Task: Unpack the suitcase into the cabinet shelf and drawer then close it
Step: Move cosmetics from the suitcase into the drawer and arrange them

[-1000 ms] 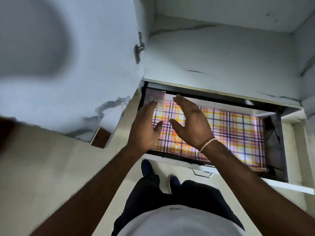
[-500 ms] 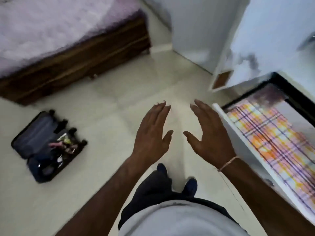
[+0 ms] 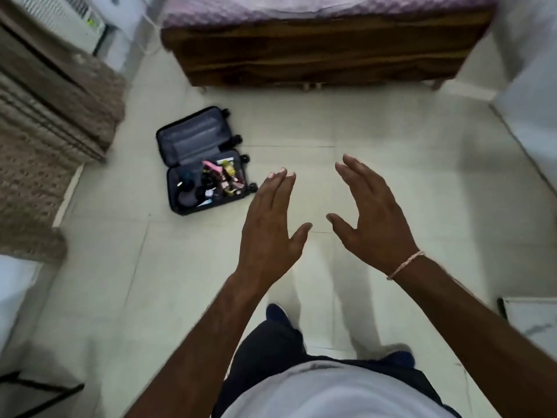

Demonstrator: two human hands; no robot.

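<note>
A small dark suitcase (image 3: 193, 143) lies open on the pale tiled floor, left of centre, its lid half bare and grey. The lower half holds several small items (image 3: 218, 179), pink, yellow and black among them. My left hand (image 3: 271, 224) and my right hand (image 3: 370, 215) are raised in front of me with fingers straight and spread, palms facing each other, holding nothing. Both hover above the floor, to the right of the suitcase. A corner of the white drawer (image 3: 530, 321) shows at the right edge.
A wooden bed frame (image 3: 316, 52) with a purple cover runs across the top. A brown patterned curtain (image 3: 45, 140) and a white appliance (image 3: 63, 13) stand at the left. A white cabinet door (image 3: 527, 86) is at the right. My dark shoes (image 3: 277, 315) are on the floor.
I have turned away from the plaid-lined drawer to face the room. The suitcase has come from the left edge toward the centre of view. Both hands stay empty and spread.
</note>
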